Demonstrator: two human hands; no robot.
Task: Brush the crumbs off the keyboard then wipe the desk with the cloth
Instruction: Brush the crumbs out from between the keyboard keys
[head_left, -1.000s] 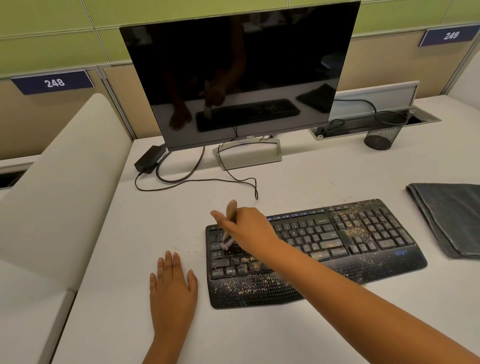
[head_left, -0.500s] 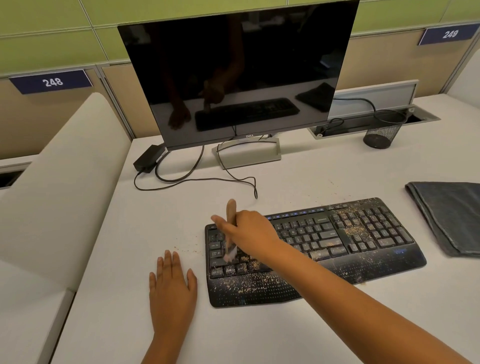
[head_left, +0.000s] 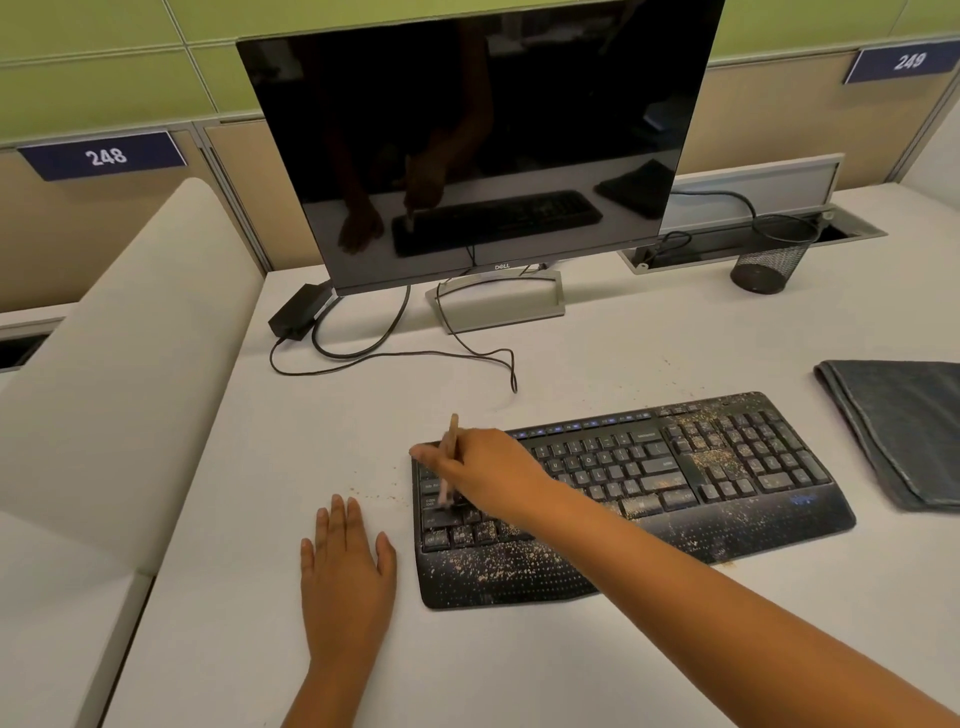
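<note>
The right hand (head_left: 485, 475) grips a brush (head_left: 449, 457), handle up, bristles on the crumbed keyboard (head_left: 675, 483), which lies crosswise. The left hand (head_left: 345, 577) rests flat on the white tabletop (head_left: 260, 519) in an office cubicle.

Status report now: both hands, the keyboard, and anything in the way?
Right hand grips brush over keyboard left end. Left hand flat on desk. Crumbs remain on keys; cloth untouched. Nothing in the way.

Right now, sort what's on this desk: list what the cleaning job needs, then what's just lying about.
Needed: keyboard, crumbs, brush held in the right hand, folded cloth, desk.

Lying about: monitor, power adapter, cables, mesh pen cup.
</note>
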